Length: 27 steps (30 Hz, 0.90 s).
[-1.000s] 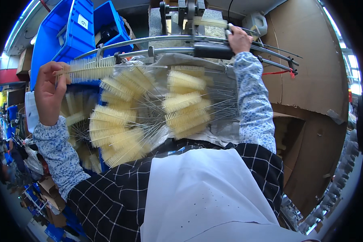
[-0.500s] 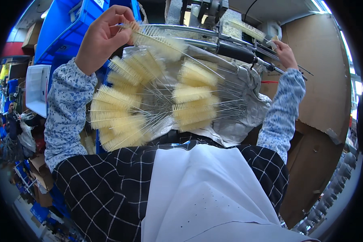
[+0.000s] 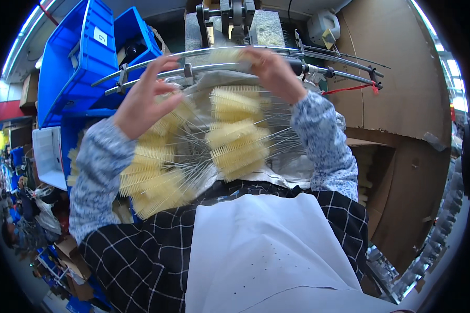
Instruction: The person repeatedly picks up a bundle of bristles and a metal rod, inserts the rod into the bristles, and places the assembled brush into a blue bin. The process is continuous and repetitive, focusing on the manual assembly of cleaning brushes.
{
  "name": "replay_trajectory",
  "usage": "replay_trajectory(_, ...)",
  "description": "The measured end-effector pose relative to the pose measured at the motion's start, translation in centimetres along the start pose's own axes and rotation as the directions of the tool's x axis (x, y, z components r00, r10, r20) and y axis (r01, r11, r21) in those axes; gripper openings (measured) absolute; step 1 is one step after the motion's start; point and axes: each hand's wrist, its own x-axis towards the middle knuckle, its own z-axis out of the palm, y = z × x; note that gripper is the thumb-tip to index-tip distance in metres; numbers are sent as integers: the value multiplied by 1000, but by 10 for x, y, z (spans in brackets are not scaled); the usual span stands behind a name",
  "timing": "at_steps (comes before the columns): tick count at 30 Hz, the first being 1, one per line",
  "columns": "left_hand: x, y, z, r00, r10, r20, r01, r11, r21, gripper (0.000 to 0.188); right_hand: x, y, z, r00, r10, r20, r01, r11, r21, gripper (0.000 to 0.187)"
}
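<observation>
My right hand [image 3: 277, 75] is over the metal rails [image 3: 214, 67], its fingers closed on a cream bristle brush [image 3: 225, 55] that is smeared by motion. To its left, my left hand [image 3: 150, 101] is open, thumb and fingers apart, with nothing in it. Below the hands, twisted-wire brushes with cream bristles lie in two groups on a silvery sheet [image 3: 290, 166]. The left group of brushes [image 3: 154, 180] lies beside my left forearm, partly covered by that hand. The right group of brushes [image 3: 237, 146] has its wire stems pointing to the right, under my right forearm.
A metal machine [image 3: 235, 26] stands beyond the rails. Blue crates [image 3: 78, 57] and a white bin [image 3: 48, 156] are at the left. Cardboard [image 3: 402, 78] covers the right side, with a white jug [image 3: 324, 26] behind. A red strip [image 3: 352, 89] hangs off the rail end.
My left hand has let go of its brush and come down, fingers spread. My right hand has swung left from the far end of the rails with a brush. The view has shifted slightly.
</observation>
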Motion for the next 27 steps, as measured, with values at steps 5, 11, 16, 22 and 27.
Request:
replay_trajectory(5,-84,-61,-63,850,-437,294,191,776,601,64,35,80,-17,969,23,-248,-190,714,-674,26)
replay_trajectory(11,-99,-58,-54,777,-537,329,420,831,365,39,45,83,-18,968,109,-224,-238,673,-700,26)
replay_trajectory(16,-102,-63,-55,813,-501,296,460,865,201,29,48,92,-14,973,11,-229,-171,699,-694,27)
replay_trajectory(22,-95,-41,-55,904,-361,230,402,901,-163,23,52,89,-15,975,102,-195,-211,694,-688,30)
replay_trajectory(27,-77,-25,-46,943,-204,262,223,974,-46,23,71,109,-11,978,142,-150,-207,683,-701,45)
